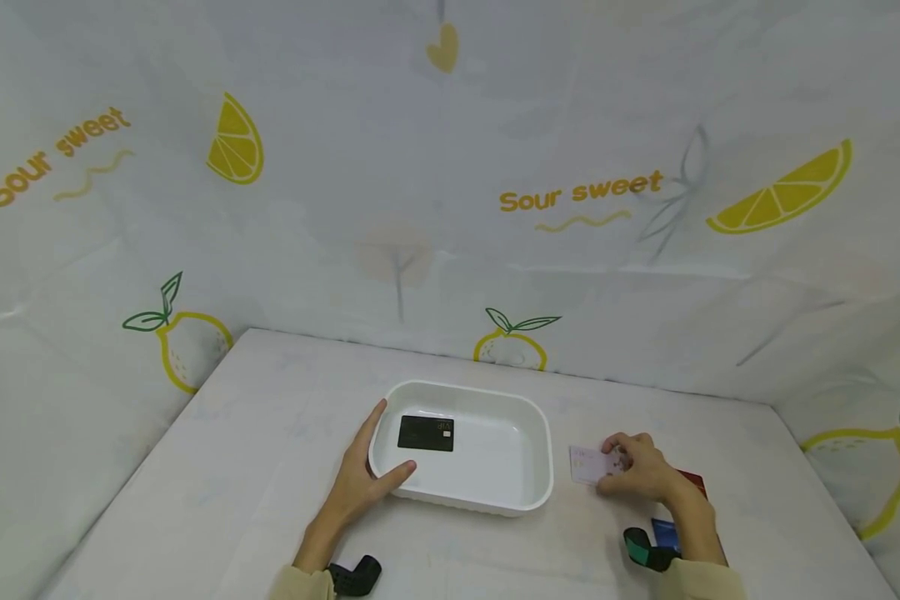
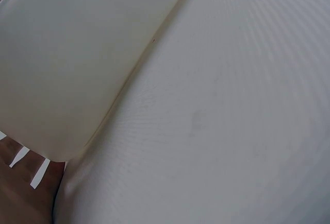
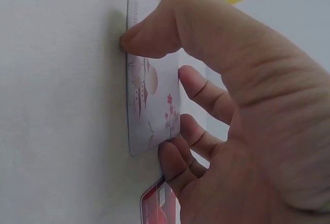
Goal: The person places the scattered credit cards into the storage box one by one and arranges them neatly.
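Observation:
A white rectangular tray stands mid-table, with a black card marked VIP lying flat in its left part. My left hand holds the tray's left near corner, thumb over the rim and fingers along the outer left side. To the right of the tray, my right hand pinches a pale pink card by its opposite edges. In the right wrist view, the thumb is on one long edge of this card and fingertips meet the other. The left wrist view shows mainly the tray's outer wall.
A red card lies partly hidden behind my right wrist, and a blue card is beneath the forearm. Dark wrist devices sit by both wrists. A lemon-printed white sheet hangs behind the table.

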`<control>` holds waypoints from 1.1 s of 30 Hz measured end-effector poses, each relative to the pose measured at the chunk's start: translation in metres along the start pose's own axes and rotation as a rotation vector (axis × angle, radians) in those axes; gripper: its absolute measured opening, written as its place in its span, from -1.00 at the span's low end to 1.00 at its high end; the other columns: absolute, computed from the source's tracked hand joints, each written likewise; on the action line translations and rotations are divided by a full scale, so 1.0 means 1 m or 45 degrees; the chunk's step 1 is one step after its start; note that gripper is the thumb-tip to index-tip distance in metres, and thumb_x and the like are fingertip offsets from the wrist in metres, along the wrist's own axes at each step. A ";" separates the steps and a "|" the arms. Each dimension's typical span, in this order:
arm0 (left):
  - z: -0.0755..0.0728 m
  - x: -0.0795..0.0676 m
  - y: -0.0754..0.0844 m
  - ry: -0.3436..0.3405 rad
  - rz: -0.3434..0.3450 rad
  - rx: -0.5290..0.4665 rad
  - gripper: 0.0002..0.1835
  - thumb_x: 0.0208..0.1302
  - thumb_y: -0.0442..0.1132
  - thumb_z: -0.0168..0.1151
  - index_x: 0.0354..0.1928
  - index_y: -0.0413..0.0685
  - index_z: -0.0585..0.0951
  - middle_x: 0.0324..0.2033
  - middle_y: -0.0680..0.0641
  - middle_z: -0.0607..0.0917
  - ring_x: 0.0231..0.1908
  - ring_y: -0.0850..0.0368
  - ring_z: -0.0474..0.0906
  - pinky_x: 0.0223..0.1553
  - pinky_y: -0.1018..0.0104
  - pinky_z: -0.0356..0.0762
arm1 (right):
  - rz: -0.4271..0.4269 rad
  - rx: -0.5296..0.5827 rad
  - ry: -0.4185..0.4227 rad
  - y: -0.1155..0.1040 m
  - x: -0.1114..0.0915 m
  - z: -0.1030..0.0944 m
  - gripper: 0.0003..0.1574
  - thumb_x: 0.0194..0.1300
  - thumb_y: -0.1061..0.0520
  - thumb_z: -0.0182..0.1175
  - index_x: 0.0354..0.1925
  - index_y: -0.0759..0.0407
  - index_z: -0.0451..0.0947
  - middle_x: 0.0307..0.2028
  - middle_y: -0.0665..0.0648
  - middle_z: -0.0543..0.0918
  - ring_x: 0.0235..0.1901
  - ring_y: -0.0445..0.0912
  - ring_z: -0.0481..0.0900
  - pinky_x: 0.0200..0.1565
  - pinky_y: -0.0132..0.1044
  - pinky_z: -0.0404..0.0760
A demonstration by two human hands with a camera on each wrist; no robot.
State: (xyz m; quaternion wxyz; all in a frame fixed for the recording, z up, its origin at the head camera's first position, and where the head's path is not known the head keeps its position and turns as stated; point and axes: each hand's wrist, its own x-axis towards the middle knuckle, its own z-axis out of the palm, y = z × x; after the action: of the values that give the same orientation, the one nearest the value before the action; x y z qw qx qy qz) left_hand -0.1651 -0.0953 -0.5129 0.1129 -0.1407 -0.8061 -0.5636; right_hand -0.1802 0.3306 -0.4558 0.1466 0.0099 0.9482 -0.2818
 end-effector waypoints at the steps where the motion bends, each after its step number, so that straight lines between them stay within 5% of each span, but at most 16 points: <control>1: 0.000 0.000 0.000 0.001 0.003 -0.002 0.06 0.07 -0.14 0.49 0.59 -0.12 0.16 0.49 -0.27 0.37 0.39 -0.26 0.44 0.33 -0.06 0.48 | -0.005 0.006 -0.001 0.000 0.000 0.000 -0.33 -0.05 0.07 0.48 0.03 0.22 0.47 0.08 0.46 0.37 -0.04 0.22 0.38 -0.12 -0.02 0.49; 7: 0.000 0.000 0.000 0.004 -0.003 -0.005 0.06 0.06 -0.14 0.49 0.59 -0.10 0.16 0.48 -0.27 0.38 0.37 -0.25 0.46 0.31 -0.05 0.51 | -0.043 0.041 0.005 0.002 -0.004 0.001 -0.30 -0.04 0.11 0.46 0.08 0.22 0.45 0.08 0.41 0.48 -0.03 0.14 0.42 -0.12 -0.14 0.47; 13: 0.000 0.000 0.000 0.000 -0.001 0.000 0.06 0.07 -0.13 0.49 0.59 -0.10 0.16 0.49 -0.28 0.37 0.39 -0.26 0.44 0.32 -0.11 0.48 | -0.111 0.026 0.063 0.004 -0.009 0.003 -0.28 -0.01 0.14 0.47 0.14 0.22 0.49 0.07 0.40 0.48 -0.01 0.13 0.48 -0.03 0.00 0.58; 19: 0.000 0.000 0.000 -0.004 -0.003 -0.002 0.05 0.08 -0.13 0.49 0.59 -0.08 0.15 0.50 -0.25 0.36 0.40 -0.24 0.43 0.34 -0.07 0.47 | -0.150 -0.004 0.132 0.008 -0.013 0.005 -0.30 0.03 0.06 0.55 0.15 0.20 0.61 0.00 0.30 0.49 -0.09 0.06 0.48 -0.12 -0.19 0.54; 27: -0.001 0.001 0.002 -0.007 -0.012 0.001 0.06 0.08 -0.13 0.49 0.59 -0.08 0.16 0.50 -0.24 0.37 0.39 -0.21 0.43 0.34 -0.02 0.46 | -0.134 0.091 0.082 0.011 -0.017 0.002 -0.07 0.02 0.01 0.61 0.29 0.33 0.54 0.16 0.41 0.48 0.08 0.16 0.53 0.20 0.20 0.59; 33: -0.001 0.001 0.002 -0.012 -0.026 -0.006 0.06 0.07 -0.13 0.49 0.59 -0.07 0.15 0.50 -0.24 0.36 0.41 -0.22 0.42 0.36 0.00 0.44 | -0.110 0.200 0.066 0.013 -0.017 0.002 -0.05 0.05 0.08 0.59 0.32 0.44 0.47 0.12 0.39 0.55 0.02 0.06 0.60 0.00 -0.22 0.72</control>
State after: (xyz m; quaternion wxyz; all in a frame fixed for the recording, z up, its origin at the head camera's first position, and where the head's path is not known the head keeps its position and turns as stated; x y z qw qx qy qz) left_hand -0.1650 -0.0957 -0.5108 0.1031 -0.1354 -0.8067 -0.5659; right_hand -0.1622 0.3418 -0.4600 0.1084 -0.0121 0.9261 -0.3611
